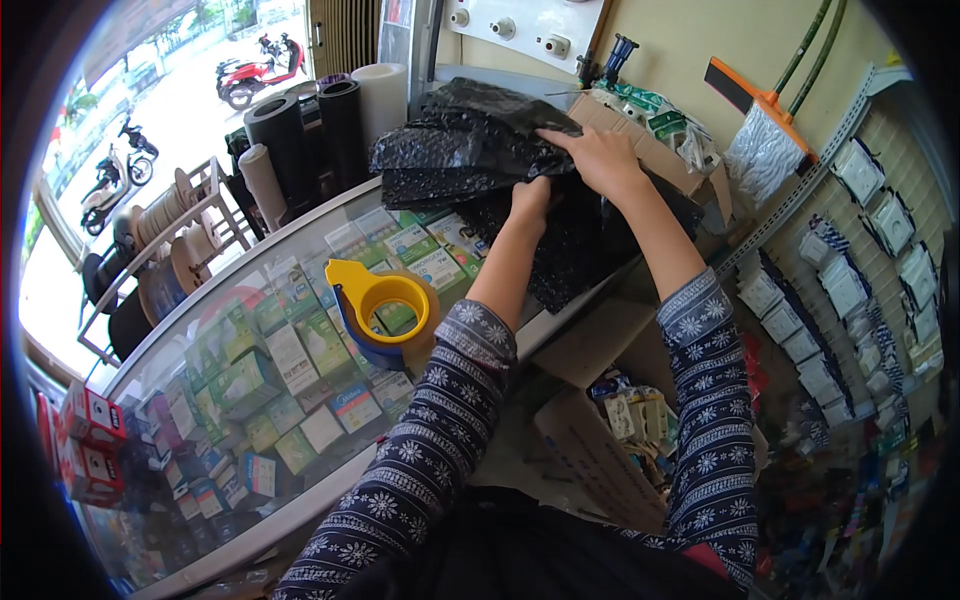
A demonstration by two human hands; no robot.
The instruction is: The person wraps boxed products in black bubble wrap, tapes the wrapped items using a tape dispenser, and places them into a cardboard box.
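Note:
A crumpled bundle of black bubble wrap (450,150), glossy and dotted with small bumps, lies over the far end of the glass counter. Part of it hangs down toward me past the counter's edge. My left hand (533,200) is closed on the wrap's near side, fingertips hidden by the folds. Farther right, my right hand (600,162) grips the upper layer, its index finger stretched along the plastic and the other fingers partly hidden. A yellow tape dispenser (350,285) with a roll of tape rests on the glass, left of my left forearm.
Boxed goods fill the glass counter (215,440). Dark and white rolls (277,140) stand at its far left, near a rack of cable spools (165,235). A cardboard box (650,150) sits behind my right hand; another open carton (590,450) is below. Packaged items (800,330) hang on the right.

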